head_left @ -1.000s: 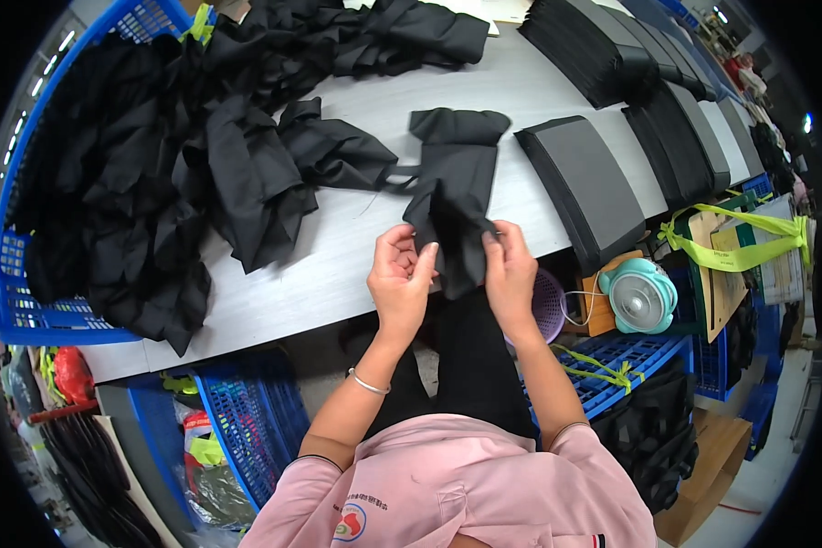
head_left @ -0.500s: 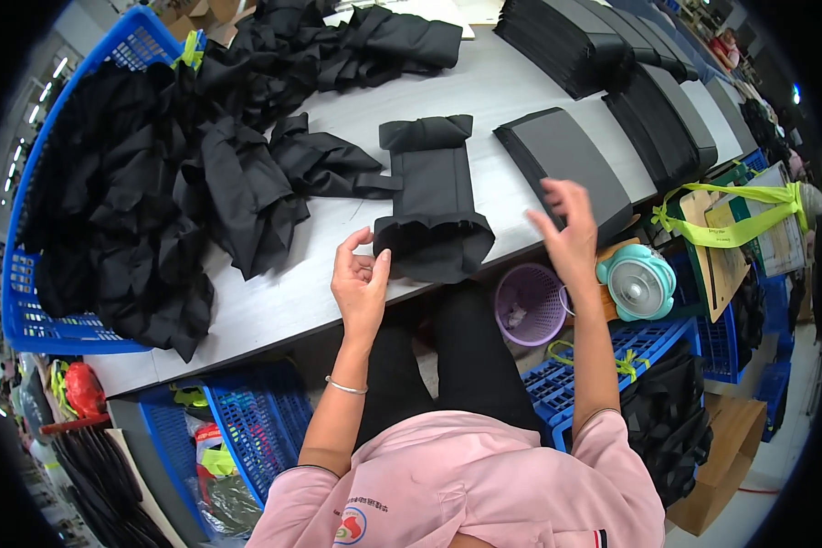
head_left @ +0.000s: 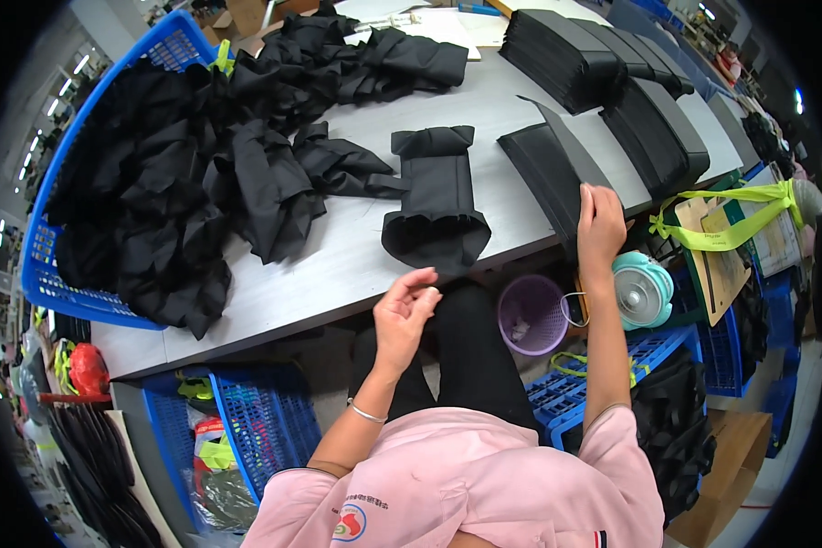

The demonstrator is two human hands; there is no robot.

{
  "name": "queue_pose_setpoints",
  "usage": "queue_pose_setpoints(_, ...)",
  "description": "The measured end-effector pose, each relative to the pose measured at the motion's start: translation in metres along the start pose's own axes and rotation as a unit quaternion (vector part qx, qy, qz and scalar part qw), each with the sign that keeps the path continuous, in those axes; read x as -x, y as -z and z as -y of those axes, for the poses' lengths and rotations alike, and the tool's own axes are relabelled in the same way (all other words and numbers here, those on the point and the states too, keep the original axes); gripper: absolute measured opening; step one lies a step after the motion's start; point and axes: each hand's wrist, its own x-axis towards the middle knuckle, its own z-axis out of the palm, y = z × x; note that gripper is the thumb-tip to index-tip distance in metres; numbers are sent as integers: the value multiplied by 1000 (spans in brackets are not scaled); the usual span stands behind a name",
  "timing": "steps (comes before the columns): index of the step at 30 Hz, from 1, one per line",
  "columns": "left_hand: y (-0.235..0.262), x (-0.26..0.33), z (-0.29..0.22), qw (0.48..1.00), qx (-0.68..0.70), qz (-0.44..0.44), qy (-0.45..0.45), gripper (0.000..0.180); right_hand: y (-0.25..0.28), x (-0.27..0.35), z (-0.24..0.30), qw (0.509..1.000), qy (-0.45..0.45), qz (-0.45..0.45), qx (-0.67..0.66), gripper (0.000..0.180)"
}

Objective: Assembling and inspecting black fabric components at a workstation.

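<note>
Between my hands lies a black fabric bag (head_left: 437,187) on the table, its wide opening facing me and a strap end touching its left side. My left hand (head_left: 404,318) is just in front of that opening, over the table's near edge; its fingers are loosely curled, with the thumb a little apart, and hold nothing that I can see. On the right, my right hand (head_left: 601,228) pinches the near end of a thin dark panel (head_left: 568,146), which tilts up off a stack of black panels (head_left: 537,173).
A big blue basket (head_left: 41,265) overflows with black fabric pieces (head_left: 146,183) at the left. More panel stacks (head_left: 653,137) stand at the far right. Below the table edge are a purple bin (head_left: 532,315), a turquoise fan (head_left: 644,290) and blue crates (head_left: 265,425).
My right hand has closed on the top panel and raised it from its stack. My left hand has drawn back from the bag's left side to in front of its opening.
</note>
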Motion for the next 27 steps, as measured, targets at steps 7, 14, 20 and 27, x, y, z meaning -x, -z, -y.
queue_pose_setpoints(7, -18, 9, 14, 979, 154, 124, 51, 100, 93, 94, 142, 964, 173, 74, -189, 17)
queue_pose_setpoints(14, -7, 24, -9, 944, 270, 182, 48, 83, 103, 134, 164, 880, -73, 240, -403, 7)
queue_pose_setpoints(20, 5, 37, -13, 931, 311, 126, 146, 50, 93, 144, 172, 955, -11, 174, -241, 11)
queue_pose_setpoints(27, 8, 35, -9, 936, 300, 76, 168, 39, 80, 144, 173, 967, -10, 146, -207, 39)
